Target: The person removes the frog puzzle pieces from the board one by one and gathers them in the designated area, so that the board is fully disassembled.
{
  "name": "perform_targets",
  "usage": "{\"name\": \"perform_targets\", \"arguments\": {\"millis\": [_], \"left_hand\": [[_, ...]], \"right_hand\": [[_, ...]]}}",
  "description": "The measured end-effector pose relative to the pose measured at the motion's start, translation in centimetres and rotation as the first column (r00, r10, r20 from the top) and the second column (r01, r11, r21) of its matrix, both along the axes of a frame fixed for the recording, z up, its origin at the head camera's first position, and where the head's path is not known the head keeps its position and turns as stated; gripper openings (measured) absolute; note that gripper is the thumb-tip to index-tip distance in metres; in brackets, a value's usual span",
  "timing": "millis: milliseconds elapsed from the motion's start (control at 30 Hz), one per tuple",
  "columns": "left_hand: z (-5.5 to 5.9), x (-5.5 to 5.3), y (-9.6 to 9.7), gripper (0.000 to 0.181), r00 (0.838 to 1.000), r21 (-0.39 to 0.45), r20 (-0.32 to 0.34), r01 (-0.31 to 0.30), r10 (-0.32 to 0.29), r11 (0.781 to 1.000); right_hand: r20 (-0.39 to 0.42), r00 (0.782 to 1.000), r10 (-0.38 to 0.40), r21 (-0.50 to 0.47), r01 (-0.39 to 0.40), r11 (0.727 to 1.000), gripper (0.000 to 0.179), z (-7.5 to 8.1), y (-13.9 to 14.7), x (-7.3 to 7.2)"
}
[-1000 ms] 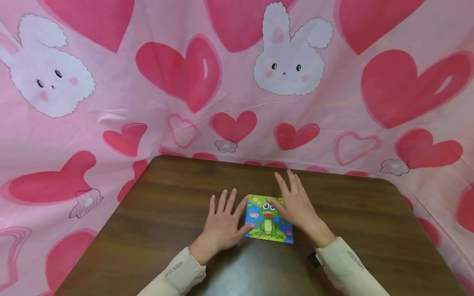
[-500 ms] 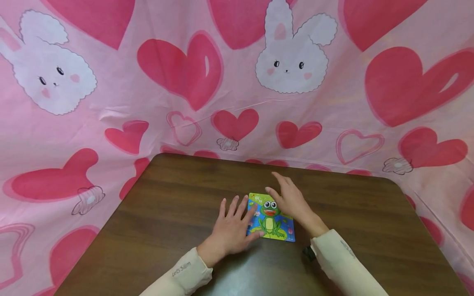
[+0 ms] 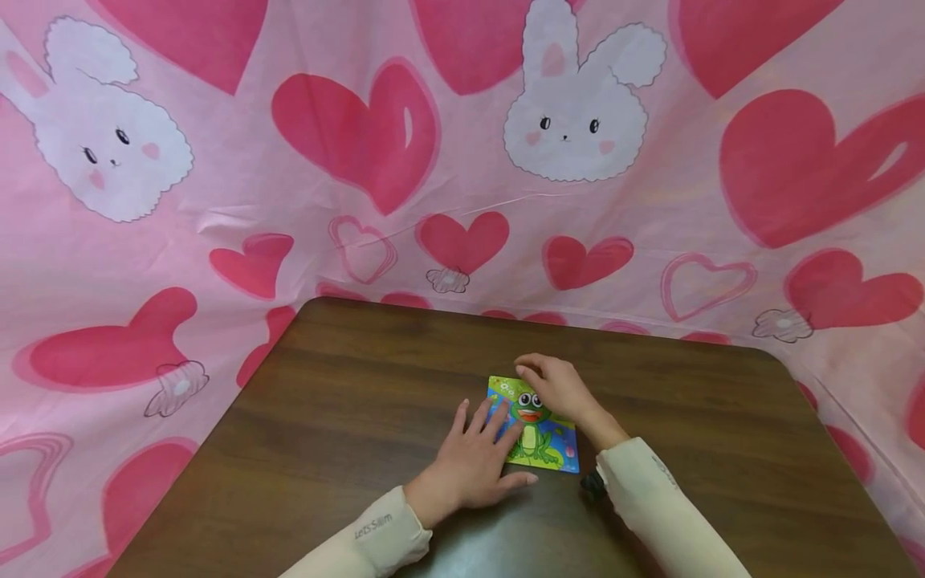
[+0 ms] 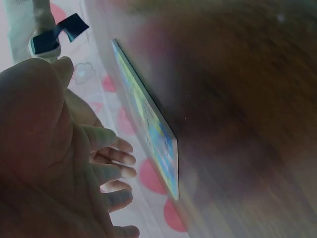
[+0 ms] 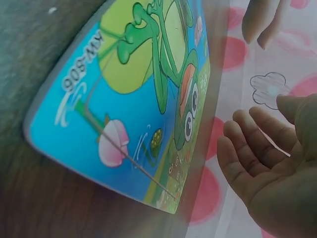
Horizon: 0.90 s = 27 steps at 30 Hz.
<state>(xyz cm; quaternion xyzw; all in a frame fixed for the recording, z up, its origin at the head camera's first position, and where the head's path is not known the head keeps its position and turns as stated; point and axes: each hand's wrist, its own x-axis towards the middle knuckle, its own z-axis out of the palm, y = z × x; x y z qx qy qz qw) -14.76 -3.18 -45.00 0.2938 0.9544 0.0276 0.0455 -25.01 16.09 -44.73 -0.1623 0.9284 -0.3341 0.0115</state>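
Observation:
A flat square frog puzzle board (image 3: pixel 543 451), blue and green with thin seam lines, lies on the brown table. My left hand (image 3: pixel 473 467) spreads its straight fingers over the board's left side in the head view; the left wrist view has those fingers raised above the board (image 4: pixel 148 121). Over the upper right corner is my right hand (image 3: pixel 562 387), its fingers loosely bent and holding nothing. In the right wrist view the right hand (image 5: pixel 270 163) is apart from the board (image 5: pixel 143 94), which bears the print "KW-806".
The dark wooden table (image 3: pixel 347 385) has rounded far corners. Behind it hangs a pink cloth (image 3: pixel 462 185) printed with hearts and rabbits. A dark strap (image 3: pixel 594 485) shows at the right sleeve cuff.
My left hand has moved right and a little nearer the person, further over the board. My right hand has drawn in its fingers, which pointed away before. The board stays in place.

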Motion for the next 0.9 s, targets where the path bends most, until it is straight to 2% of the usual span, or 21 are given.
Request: {"name": "perform_targets", "arguments": {"millis": [233, 467, 900], "left_hand": [[-0.1, -0.3, 0.8, 0.076, 0.999, 0.009, 0.029, 0.032, -0.033, 0.999], [-0.4, -1.2, 1.7, 0.074, 0.992, 0.084, 0.108, 0.064, -0.073, 0.994], [-1.3, -2.4, 3.4, 0.075, 0.992, 0.018, 0.012, 0.125, -0.126, 0.992]], "right_hand": [[0.022, 1.0, 0.007, -0.004, -0.007, 1.0, 0.031, -0.2, -0.4, -0.7], [0.055, 0.998, 0.021, -0.011, -0.02, 1.0, 0.028, -0.3, -0.7, -1.0], [0.08, 0.995, 0.053, -0.003, -0.053, 0.999, 0.024, -0.9, -0.9, -1.9]]}}
